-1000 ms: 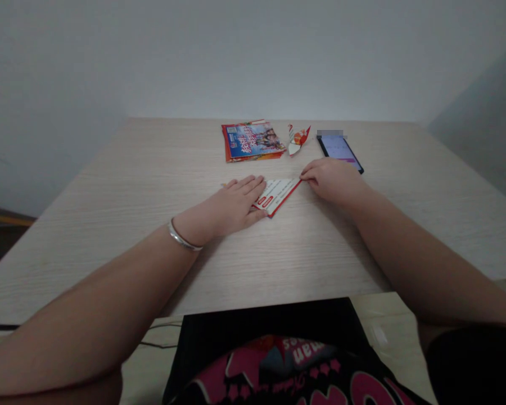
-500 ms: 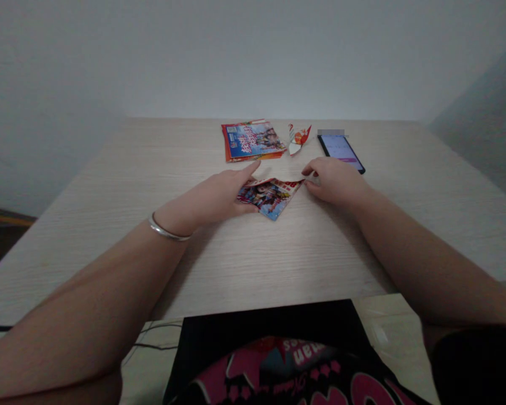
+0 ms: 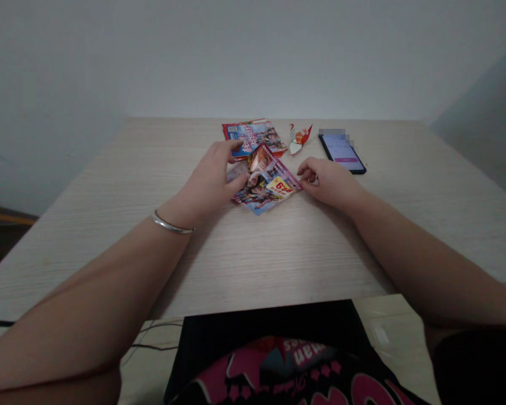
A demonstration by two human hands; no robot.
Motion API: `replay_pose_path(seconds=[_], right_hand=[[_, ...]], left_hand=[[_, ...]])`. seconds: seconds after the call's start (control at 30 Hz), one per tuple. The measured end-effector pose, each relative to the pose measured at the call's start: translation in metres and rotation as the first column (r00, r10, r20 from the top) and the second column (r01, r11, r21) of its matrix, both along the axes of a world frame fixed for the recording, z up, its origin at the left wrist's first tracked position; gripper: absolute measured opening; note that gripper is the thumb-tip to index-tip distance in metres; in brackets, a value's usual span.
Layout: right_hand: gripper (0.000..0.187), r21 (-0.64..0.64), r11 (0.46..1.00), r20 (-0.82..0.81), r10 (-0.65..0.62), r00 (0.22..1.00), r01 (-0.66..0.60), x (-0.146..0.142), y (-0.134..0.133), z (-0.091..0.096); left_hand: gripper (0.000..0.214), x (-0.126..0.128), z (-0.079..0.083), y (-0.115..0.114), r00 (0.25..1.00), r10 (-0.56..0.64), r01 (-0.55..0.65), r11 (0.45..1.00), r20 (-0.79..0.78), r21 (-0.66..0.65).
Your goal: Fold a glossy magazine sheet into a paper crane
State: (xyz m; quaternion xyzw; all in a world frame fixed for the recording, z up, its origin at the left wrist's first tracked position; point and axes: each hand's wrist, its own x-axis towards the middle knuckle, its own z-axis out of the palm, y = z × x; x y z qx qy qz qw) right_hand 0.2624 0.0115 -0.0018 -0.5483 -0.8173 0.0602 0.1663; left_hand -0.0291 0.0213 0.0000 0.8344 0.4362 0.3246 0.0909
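Note:
A square sheet of printed paper (image 3: 261, 185), turned cornerwise, lies in front of me with its colourful side up; it carries a yellow price patch. At its left side is my left hand (image 3: 211, 177), thumb resting on the paper and index finger stretched away from the thumb. My right hand (image 3: 331, 180) pinches the sheet's right corner between thumb and bent fingers. The sheet's far corner overlaps the near edge of a stack of printed papers (image 3: 257, 135). Whether the left fingers reach under the sheet is hidden.
Beyond the sheet, a small folded paper crane (image 3: 299, 139) stands beside the stack. A phone (image 3: 341, 152) with a lit screen lies behind my right hand. All rest on a pale wood-grain table (image 3: 274, 264) against a white wall. Black cables (image 3: 158, 346) run below its front edge.
The paper has gone from a folded triangle shape to a spread-out square, its far flap now up and away from me. My left hand has moved slightly left, its fingers spread. My right hand stays at the corner.

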Motion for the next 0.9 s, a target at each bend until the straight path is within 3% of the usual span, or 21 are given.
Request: replay_pose_path(seconds=[0.07, 0.17, 0.27, 0.37, 0.43, 0.5, 0.7, 0.9], right_hand=[[0.018, -0.012, 1.000, -0.022, 0.003, 1.000, -0.003, 0.000, -0.001, 0.000], [0.018, -0.022, 1.000, -0.020, 0.012, 1.000, -0.013, 0.000, -0.001, 0.001], [0.019, -0.005, 0.998, -0.009, 0.059, 0.998, -0.059, 0.001, 0.000, 0.000], [0.022, 0.075, 0.984, -0.033, 0.165, 0.986, -0.163, 0.002, 0.002, -0.002], [0.023, 0.144, 0.963, -0.061, 0.240, 0.969, -0.229, 0.003, 0.002, -0.004], [0.023, 0.179, 0.941, -0.079, 0.305, 0.949, -0.287, 0.005, 0.003, -0.006], [0.022, 0.153, 0.893, -0.031, 0.432, 0.901, -0.423, 0.007, 0.008, -0.011], [0.025, 0.139, 0.900, 0.087, 0.405, 0.910, -0.413, 0.003, 0.005, -0.009]], left_hand=[[0.056, 0.000, 0.008, -0.004, 0.993, -0.060, 0.067, 0.995, -0.102, 0.070], [0.030, 0.001, 0.023, -0.010, 0.936, -0.198, 0.218, 0.975, -0.289, 0.036], [0.035, 0.000, 0.028, -0.010, 0.879, -0.376, 0.373, 0.925, -0.294, -0.068], [0.055, -0.001, 0.023, -0.007, 0.832, -0.461, 0.433, 0.887, -0.309, -0.159], [0.061, 0.000, 0.017, -0.005, 0.811, -0.464, 0.426, 0.886, -0.357, -0.183], [0.049, 0.002, 0.013, -0.004, 0.796, -0.458, 0.415, 0.889, -0.396, -0.195], [0.035, 0.004, 0.010, -0.007, 0.785, -0.414, 0.387, 0.909, -0.461, -0.157], [0.035, 0.007, 0.016, -0.013, 0.800, -0.229, 0.154, 0.972, -0.554, -0.181]])
